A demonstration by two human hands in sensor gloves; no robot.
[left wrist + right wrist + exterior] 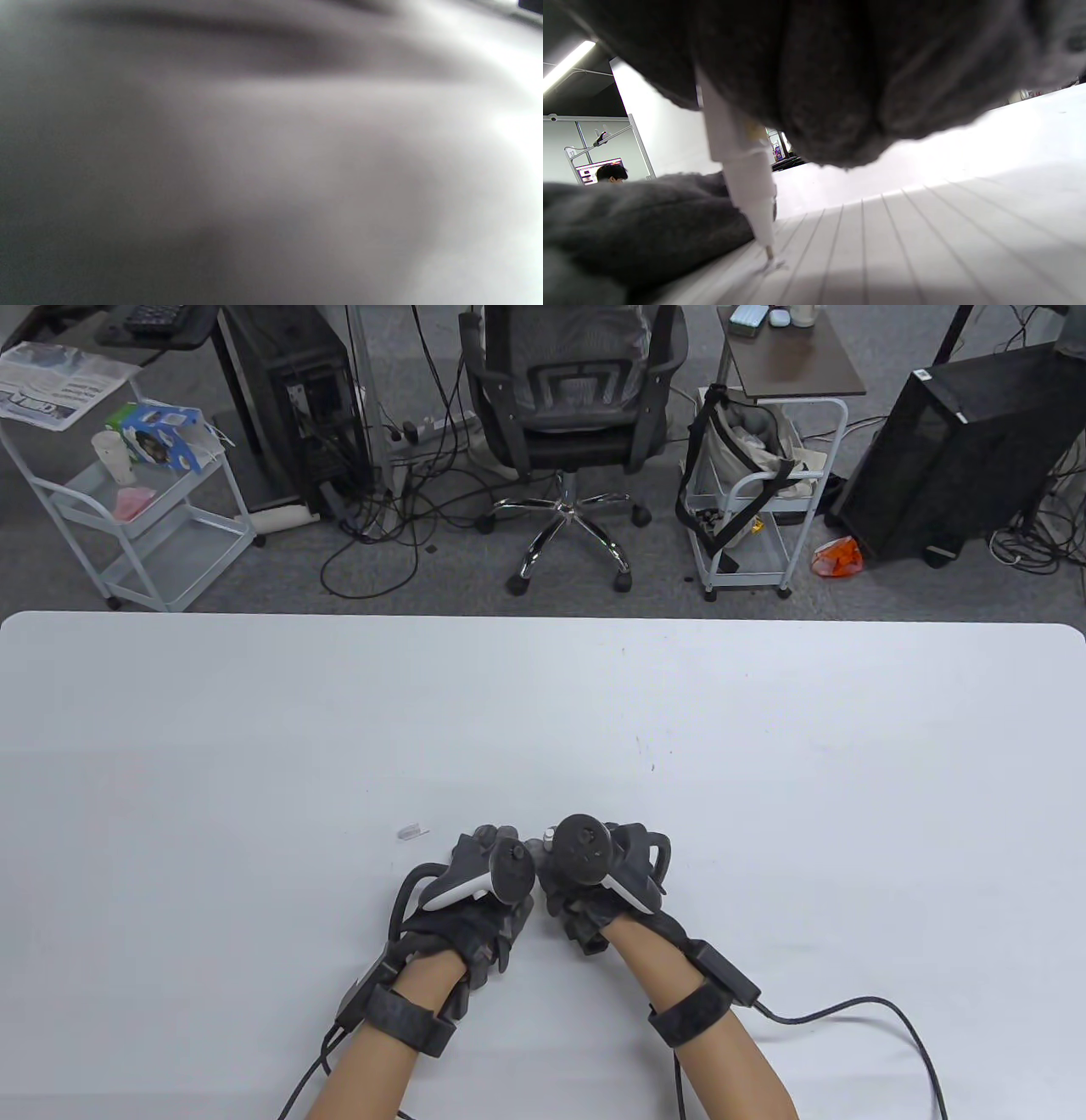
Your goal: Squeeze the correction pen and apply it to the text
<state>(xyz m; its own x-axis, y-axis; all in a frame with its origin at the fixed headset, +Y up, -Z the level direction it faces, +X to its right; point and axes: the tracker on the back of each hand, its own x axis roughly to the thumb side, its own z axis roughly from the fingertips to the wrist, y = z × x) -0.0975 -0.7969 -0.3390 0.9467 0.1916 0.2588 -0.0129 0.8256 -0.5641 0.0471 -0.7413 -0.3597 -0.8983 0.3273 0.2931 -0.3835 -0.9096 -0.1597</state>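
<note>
White plastic correction pen (742, 169) gripped upright in gloved right hand (594, 882), metal tip touching white lined paper (903, 237) near table's (170, 729) near edge, gloved left hand's (484, 891) grip untellable: applying now; next, likely squeeze and drag.

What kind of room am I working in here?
Most likely an office or lab workspace: beyond the white table stand a mesh office chair, desktop computer towers with loose cables, and wheeled utility carts.
</note>
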